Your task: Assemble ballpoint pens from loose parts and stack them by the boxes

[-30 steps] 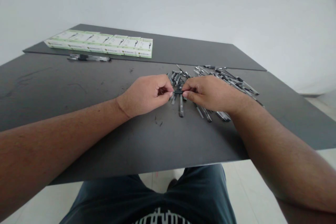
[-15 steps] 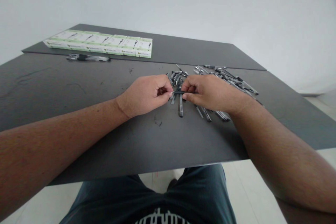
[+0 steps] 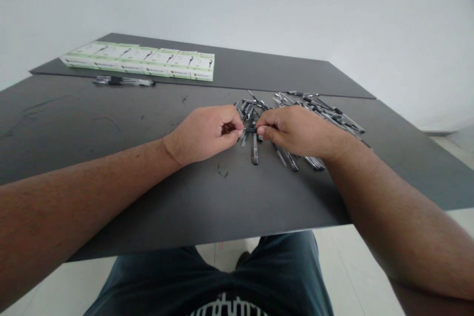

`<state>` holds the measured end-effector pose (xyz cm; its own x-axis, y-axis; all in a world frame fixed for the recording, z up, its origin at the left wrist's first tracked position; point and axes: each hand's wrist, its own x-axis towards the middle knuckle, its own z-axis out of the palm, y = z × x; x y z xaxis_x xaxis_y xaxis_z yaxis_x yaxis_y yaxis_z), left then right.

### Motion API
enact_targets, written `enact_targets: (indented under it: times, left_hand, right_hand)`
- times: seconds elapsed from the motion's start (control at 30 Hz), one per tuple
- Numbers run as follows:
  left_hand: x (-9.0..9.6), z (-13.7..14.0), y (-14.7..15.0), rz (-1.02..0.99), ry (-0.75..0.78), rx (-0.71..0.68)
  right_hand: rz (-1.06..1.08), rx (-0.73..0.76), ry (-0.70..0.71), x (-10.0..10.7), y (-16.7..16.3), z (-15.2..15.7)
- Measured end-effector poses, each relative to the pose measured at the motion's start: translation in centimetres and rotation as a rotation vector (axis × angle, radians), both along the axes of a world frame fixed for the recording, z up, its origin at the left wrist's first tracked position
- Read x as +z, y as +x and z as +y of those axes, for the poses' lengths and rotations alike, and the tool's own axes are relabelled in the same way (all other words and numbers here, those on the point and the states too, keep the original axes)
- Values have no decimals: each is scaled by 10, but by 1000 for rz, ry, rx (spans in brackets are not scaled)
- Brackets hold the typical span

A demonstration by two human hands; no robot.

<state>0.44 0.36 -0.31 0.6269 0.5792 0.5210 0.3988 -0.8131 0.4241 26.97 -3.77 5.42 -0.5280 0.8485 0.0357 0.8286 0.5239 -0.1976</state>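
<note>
A pen (image 3: 251, 130) with a dark grip lies sideways between my two hands, above the table. The fingers of my left hand (image 3: 213, 131) are pinched on its left end. My right hand (image 3: 292, 128) pinches the other end, and its thumb and fingers hide that part. Loose black parts and clear pen caps (image 3: 247, 108) lie heaped just behind the pen. One clear pen piece (image 3: 255, 150) points toward me below it. Beside and partly under my right hand is a pile of clear pen barrels (image 3: 333, 116).
White and green boxes (image 3: 148, 61) stand in a row at the back left of the dark table (image 3: 222, 207). In front of them lies a bundle of pens (image 3: 122, 81). The table's front edge is close to my legs (image 3: 207, 276).
The fingers of my right hand have shifted slightly on the pen, and less of it shows. My left hand stays in place.
</note>
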Motion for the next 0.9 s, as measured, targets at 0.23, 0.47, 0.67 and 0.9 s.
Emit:
enact_targets:
  times: [0.23, 0.47, 0.67, 0.9]
  left_hand:
    - [-1, 0, 0, -4, 14, -4]
    - [-1, 0, -1, 5, 7, 6]
    - [-1, -1, 0, 1, 5, -8]
    - [0, 0, 0, 2, 3, -10]
  right_hand:
    - [75, -43, -35, -1, 0, 0]
    - [60, -12, -16, -2, 1, 1]
    - [20, -10, -18, -2, 1, 1]
    - [75, -29, -41, -1, 1, 0]
